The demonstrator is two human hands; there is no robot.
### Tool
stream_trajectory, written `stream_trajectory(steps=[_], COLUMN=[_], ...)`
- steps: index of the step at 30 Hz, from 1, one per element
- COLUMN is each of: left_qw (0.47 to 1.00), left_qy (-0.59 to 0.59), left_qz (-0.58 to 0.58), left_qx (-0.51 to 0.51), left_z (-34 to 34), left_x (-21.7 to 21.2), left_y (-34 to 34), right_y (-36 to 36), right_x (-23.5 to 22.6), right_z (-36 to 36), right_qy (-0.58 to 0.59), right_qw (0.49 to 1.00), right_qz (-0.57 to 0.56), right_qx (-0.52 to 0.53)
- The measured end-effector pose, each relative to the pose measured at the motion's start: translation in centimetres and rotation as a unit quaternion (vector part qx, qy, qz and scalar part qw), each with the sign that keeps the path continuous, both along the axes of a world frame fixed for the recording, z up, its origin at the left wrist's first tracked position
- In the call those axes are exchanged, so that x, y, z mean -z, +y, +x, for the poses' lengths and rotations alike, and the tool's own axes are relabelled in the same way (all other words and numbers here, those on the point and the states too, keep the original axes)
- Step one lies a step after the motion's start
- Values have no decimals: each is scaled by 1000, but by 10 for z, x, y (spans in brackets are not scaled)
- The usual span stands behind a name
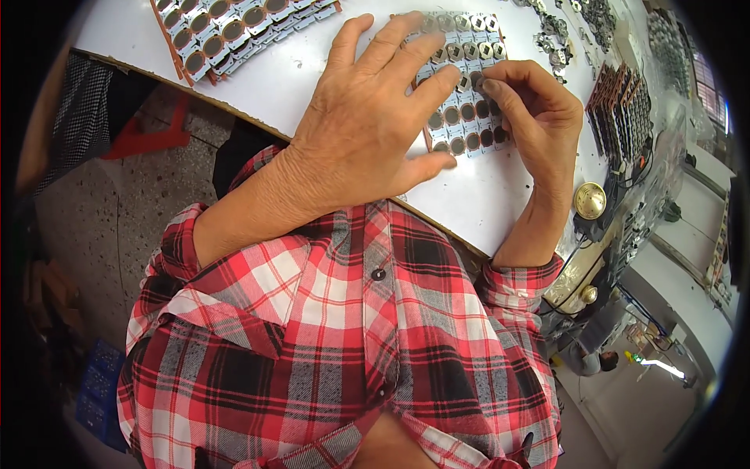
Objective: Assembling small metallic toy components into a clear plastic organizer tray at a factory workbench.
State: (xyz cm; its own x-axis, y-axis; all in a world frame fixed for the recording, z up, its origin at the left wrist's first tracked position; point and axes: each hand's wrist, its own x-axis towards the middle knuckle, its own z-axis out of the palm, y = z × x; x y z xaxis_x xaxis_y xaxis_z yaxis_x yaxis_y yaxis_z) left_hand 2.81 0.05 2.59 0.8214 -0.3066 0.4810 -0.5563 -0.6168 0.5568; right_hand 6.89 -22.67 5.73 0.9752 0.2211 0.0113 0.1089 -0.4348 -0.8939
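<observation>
A panel of small light-blue circuit boards [469, 112] lies on the white table at the upper middle. Rows of dark round discs show on its near part, and small silver metal pieces [469, 51] sit in rows on its far part. My left hand [363, 117] is spread over the panel's left side, with fingers apart and nothing in them. At the panel's right edge, my right hand [543, 109] has thumb and forefinger pinched together over one of the boards. What is between those fingertips is too small and covered to name.
Stacked panels with dark discs [233, 31] lie at the upper left; another stack [619, 109] stands to the right. Loose silver pieces [555, 35] are scattered at the far right. A gold dome-shaped object [590, 201] sits beyond my right wrist. The table's front edge [187, 88] runs diagonally.
</observation>
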Motion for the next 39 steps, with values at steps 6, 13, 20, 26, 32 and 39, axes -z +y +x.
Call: stream_trajectory(steps=[6,13,20,26,32,39], left_qw=[1000,998,998,998,998,998], left_qy=[6,14,25,23,27,29], left_qz=[25,54,52,50,60,52], left_qx=[3,6,33,20,22,23], left_z=[1,-2,0,-2,-1,0], left_x=[-1,-3,-6,-7,-8,-7], left_y=[-6,-7,-5,0,0,-2], right_y=[4,-5,-5,-61,-76,-74], right_x=[2,6,3,6,11,6], right_z=[-2,6,4,24,29,25], right_qy=[-9,-34,-14,-130,-88,-66], right_qw=[999,998,999,948,947,970], right_qz=[-35,-32,-45,-124,-218,-78], right_qx=[26,-41,-15,263,218,221])
